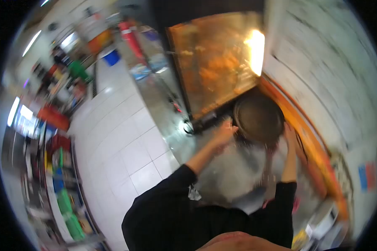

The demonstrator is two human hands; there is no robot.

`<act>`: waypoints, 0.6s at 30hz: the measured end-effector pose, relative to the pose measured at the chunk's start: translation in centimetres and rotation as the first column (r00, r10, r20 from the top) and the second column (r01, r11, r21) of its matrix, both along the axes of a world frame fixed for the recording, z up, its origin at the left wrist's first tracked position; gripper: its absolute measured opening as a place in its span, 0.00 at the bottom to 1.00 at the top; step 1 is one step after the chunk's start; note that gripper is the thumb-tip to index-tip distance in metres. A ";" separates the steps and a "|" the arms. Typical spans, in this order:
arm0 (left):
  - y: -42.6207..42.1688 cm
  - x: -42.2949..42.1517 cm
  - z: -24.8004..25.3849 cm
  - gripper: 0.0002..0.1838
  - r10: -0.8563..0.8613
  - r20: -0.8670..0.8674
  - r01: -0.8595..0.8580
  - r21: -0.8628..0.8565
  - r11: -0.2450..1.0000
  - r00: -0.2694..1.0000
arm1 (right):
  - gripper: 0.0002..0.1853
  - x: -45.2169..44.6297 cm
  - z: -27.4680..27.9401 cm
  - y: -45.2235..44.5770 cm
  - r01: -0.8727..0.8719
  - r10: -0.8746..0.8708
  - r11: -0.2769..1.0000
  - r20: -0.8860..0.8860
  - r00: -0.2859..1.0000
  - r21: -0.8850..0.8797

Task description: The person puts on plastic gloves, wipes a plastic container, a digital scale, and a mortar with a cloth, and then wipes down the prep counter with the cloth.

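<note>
A dark round pan (259, 118) is between my two hands, in front of a lit glass-fronted oven. My left hand (226, 132) is closed at the pan's left edge. My right hand (289, 134) grips its right side, with the fingers against the rim. Beneath my forearms lies a wet-looking steel counter (230, 178). Motion blurs the pan's inside, so I cannot make out any contents.
The oven's glass (215, 62) glows orange ahead. An orange ledge (322, 152) runs along the marbled wall (322, 75) at right. White containers (324, 219) stand low on the right. Tiled floor (125, 138) and a shelf with green boxes (73, 226) lie left.
</note>
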State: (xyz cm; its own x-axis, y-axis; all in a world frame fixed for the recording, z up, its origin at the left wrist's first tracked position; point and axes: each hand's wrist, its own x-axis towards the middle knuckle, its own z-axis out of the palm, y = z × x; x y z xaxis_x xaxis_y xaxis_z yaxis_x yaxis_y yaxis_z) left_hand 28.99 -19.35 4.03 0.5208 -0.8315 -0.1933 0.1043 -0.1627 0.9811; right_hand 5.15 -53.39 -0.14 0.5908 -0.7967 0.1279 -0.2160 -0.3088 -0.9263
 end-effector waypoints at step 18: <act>-9.6 1.8 -1.1 0.24 0.129 0.577 -0.306 0.222 0.926 0.807 | 0.23 0.8 5.3 10.4 0.215 -0.378 0.898 -0.420 0.825 -0.385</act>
State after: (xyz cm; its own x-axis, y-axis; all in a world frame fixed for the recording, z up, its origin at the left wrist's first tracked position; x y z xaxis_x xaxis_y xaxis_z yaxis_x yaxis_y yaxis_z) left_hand 30.83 -28.94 2.93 0.7725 -0.6340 -0.0361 -0.3620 -0.4864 0.7952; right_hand 5.99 -42.98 5.18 0.3831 -0.9090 0.1640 -0.7282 -0.4064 -0.5519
